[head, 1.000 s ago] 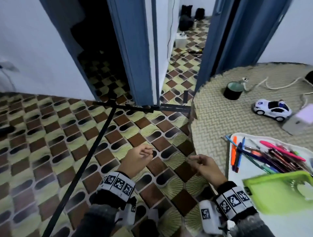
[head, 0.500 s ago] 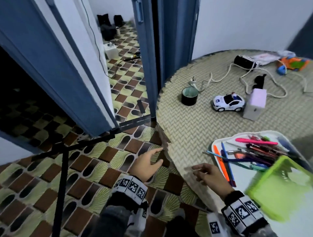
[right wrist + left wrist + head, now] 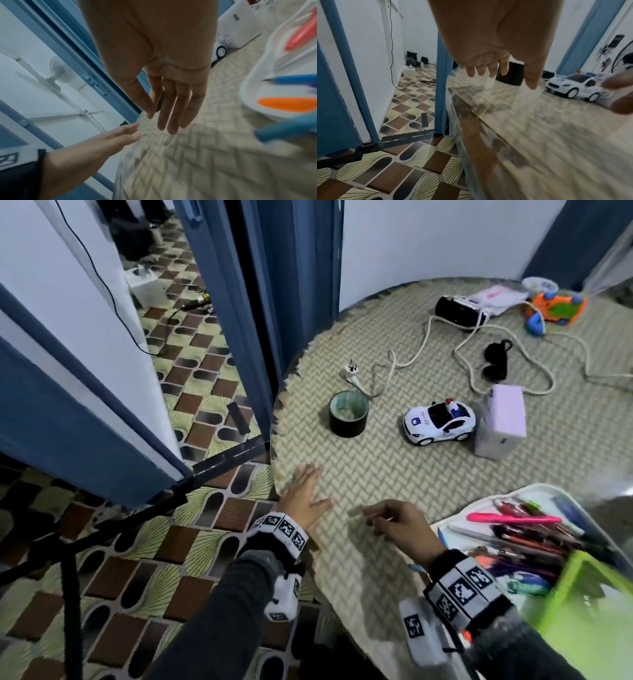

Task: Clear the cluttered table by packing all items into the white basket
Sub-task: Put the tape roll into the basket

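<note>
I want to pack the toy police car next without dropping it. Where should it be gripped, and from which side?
Grip the toy police car across its body at the doors, coming down from above. It stands upright on its wheels, and its long near side faces the hands. The pale box stands close by its rear, so that end is probably poor for fingers. The right hand looks nearer.

Bare counter (image 3: 394, 474) strip lies ahead of both hands. Beyond it: tape roll (image 3: 348, 418), toy car (image 3: 439, 421), box (image 3: 500, 421), looping cord (image 3: 486, 354). Right side blocked by pen tray (image 3: 479, 505) and green bin (image 3: 589, 611).
</note>
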A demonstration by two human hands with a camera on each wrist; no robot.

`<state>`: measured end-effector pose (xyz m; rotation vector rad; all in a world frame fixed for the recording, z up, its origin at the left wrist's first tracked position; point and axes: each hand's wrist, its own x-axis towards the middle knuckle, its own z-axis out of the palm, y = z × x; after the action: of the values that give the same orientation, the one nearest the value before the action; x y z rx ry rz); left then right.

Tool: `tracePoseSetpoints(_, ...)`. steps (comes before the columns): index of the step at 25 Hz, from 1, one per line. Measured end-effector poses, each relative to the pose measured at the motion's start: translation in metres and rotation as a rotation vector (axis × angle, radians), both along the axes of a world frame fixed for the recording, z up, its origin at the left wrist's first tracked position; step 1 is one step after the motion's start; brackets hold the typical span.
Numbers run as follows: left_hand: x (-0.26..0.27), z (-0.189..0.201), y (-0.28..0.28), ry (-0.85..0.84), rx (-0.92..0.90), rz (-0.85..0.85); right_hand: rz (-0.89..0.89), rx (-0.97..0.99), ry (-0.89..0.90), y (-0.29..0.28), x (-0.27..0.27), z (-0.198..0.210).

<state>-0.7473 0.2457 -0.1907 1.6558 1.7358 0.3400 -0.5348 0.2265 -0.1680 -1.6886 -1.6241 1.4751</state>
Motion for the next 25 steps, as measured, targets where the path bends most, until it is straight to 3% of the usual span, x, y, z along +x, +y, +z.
tracePoseSetpoints(4,-0.001,-0.022,0.024,0.184,-0.156,-0.159,-0.059,0.113,0.000,0.049,-0.018,0.014)
tracePoseSetpoints(7,0.002,-0.029,0.022,0.262,-0.178,-0.192,-0.127,0.382,-0.071,0.091,-0.028,0.019)
tracePoseSetpoints(10,0.003,-0.024,0.024,0.269,-0.203,-0.219,-0.085,0.612,-0.213,0.138,-0.040,0.015)
tracePoseSetpoints(15,0.002,-0.023,0.031,0.284,-0.266,-0.264,0.139,0.450,-0.335,0.200,-0.060,0.008)
tracePoseSetpoints(18,0.000,-0.021,0.033,0.263,-0.321,-0.287,0.271,0.414,-0.453,0.209,-0.065,-0.009)
tracePoseSetpoints(25,-0.002,-0.017,0.030,0.258,-0.328,-0.287,0.154,0.493,-0.401,0.176,-0.062,-0.019)
